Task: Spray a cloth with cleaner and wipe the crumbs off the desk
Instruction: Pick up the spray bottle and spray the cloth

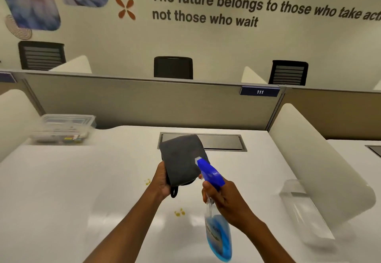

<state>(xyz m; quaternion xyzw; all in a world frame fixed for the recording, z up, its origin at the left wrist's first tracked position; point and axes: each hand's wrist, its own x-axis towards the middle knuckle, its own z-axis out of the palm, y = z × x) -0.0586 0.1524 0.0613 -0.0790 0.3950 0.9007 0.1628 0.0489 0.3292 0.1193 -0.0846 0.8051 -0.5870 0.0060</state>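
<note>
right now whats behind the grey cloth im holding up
The grey cloth in the left hand covers the left end of a metal desk panel; the rest shows. What lies under the covered part cannot be seen.

The wall (pixel 206 42) reads "The future belongs to those who take", "not those who wait"; a partition tag (pixel 260 91) reads "111".

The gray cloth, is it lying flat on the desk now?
No, the left hand holds the gray cloth up above the desk.

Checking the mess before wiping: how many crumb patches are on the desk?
2: one crumb patch left of the left hand, another between the forearms. The arms may hide more.
</note>
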